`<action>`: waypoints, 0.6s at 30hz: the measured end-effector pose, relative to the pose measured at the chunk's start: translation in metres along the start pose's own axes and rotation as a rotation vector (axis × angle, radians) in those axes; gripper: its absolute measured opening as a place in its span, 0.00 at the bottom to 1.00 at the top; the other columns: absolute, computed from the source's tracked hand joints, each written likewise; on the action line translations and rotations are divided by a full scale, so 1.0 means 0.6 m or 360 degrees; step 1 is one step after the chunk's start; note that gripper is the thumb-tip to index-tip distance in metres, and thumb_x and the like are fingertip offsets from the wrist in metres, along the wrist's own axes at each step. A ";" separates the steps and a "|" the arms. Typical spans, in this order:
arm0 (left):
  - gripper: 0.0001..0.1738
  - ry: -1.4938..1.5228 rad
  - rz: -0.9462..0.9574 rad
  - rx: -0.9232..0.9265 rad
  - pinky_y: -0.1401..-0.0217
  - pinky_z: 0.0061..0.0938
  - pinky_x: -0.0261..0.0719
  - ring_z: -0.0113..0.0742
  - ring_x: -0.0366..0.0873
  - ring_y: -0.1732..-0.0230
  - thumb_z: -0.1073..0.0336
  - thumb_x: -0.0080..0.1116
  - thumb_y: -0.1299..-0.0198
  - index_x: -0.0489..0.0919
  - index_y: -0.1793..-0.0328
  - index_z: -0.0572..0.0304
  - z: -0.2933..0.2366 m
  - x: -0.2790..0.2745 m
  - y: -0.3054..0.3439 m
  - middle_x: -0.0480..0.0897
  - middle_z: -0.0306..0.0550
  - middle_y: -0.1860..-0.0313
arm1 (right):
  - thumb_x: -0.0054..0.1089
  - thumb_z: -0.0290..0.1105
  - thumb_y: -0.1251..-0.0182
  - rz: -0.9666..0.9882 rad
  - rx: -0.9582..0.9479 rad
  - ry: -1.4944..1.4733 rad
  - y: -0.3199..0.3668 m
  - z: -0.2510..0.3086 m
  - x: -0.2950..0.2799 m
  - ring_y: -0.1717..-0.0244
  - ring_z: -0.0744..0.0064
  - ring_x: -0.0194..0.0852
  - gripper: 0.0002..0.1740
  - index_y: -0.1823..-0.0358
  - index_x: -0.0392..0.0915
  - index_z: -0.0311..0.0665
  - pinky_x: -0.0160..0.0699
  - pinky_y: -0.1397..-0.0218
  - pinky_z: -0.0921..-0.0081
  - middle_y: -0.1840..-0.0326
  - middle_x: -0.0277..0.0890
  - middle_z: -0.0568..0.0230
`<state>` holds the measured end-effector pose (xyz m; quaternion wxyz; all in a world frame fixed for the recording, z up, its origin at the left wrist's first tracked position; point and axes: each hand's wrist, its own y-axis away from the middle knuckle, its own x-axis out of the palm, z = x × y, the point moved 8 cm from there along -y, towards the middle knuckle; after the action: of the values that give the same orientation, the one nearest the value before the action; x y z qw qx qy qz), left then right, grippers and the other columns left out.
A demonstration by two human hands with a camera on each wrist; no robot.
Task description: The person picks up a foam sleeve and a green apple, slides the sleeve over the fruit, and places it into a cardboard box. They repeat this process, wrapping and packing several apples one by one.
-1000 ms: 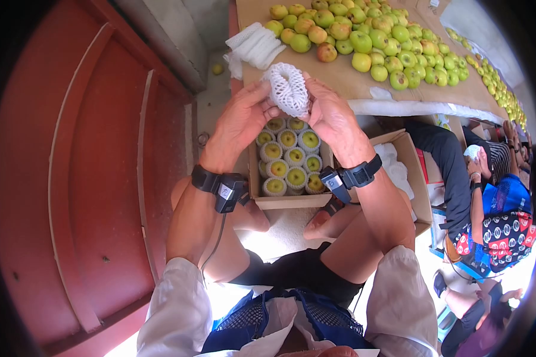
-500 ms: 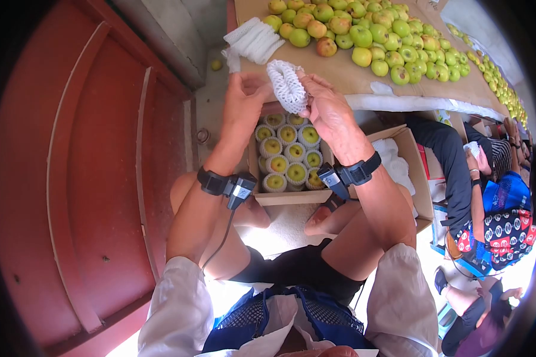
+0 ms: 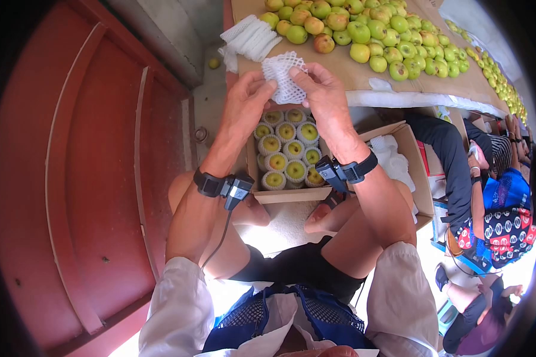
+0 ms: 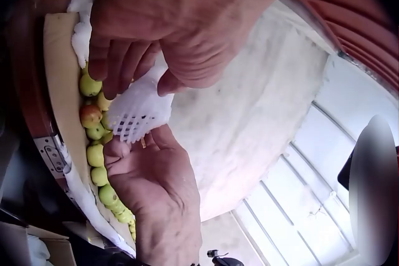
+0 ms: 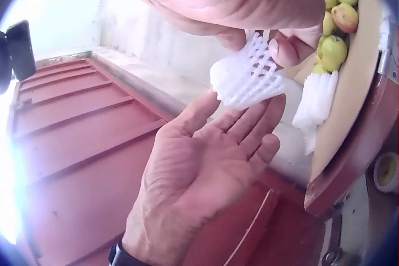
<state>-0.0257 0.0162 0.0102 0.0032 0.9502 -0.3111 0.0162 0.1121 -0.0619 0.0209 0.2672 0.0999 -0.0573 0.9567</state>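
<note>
A white foam net sleeve (image 3: 287, 78) is up between the two hands, above an open box (image 3: 292, 197) of apples in the head view. My right hand (image 3: 326, 98) pinches its right side, thumb over the netting. At the opposite edge, my left hand (image 3: 244, 101) holds it between thumb and fingers. The right wrist view shows the sleeve (image 5: 249, 76) partly doubled over, with the left palm (image 5: 199, 166) turned up below it. In the box, apples (image 3: 295, 171) sit in rows, each in a foam net.
A pile of loose green and reddish apples (image 3: 376, 30) covers the cardboard-topped table (image 3: 333, 71). A stack of flat foam nets (image 3: 250, 38) lies at its left. White foam pieces (image 3: 390, 156) fill a carton on the right. A red panel (image 3: 101, 178) stands left; other people sit at right.
The foam sleeve has gone from a folded, rounded shape to a spread, flatter one. My left hand let go of it, moved aside, then came back to its left edge.
</note>
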 end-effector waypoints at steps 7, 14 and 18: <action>0.18 0.0022 0.0030 0.0067 0.45 0.24 0.81 0.26 0.82 0.49 0.66 0.55 0.26 0.76 0.35 0.67 0.016 -0.010 -0.013 0.85 0.43 0.46 | 0.66 0.34 0.28 0.0124 -0.0099 0.0145 0.000 -0.007 0.022 0.64 0.79 0.78 0.16 0.48 0.81 0.28 0.79 0.60 0.78 0.63 0.83 0.64; 0.20 0.0251 0.0031 0.0066 0.37 0.30 0.82 0.33 0.84 0.43 0.71 0.52 0.26 0.74 0.30 0.68 0.022 -0.025 -0.021 0.84 0.46 0.41 | 0.66 0.35 0.28 0.0063 -0.0215 0.0304 0.014 0.023 0.023 0.57 0.76 0.79 0.17 0.45 0.80 0.31 0.80 0.54 0.74 0.58 0.83 0.62; 0.20 0.0570 -0.0010 0.0022 0.37 0.32 0.83 0.37 0.84 0.42 0.75 0.50 0.28 0.76 0.32 0.68 0.002 -0.029 -0.016 0.84 0.48 0.41 | 0.65 0.33 0.29 0.0035 -0.0397 0.0376 0.023 0.044 0.022 0.55 0.70 0.79 0.15 0.47 0.80 0.31 0.81 0.52 0.71 0.53 0.82 0.61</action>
<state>-0.0341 0.0340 0.0086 0.0520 0.9332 -0.3023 0.1874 0.0980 -0.0711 0.0491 0.2718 -0.0478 -0.1447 0.9502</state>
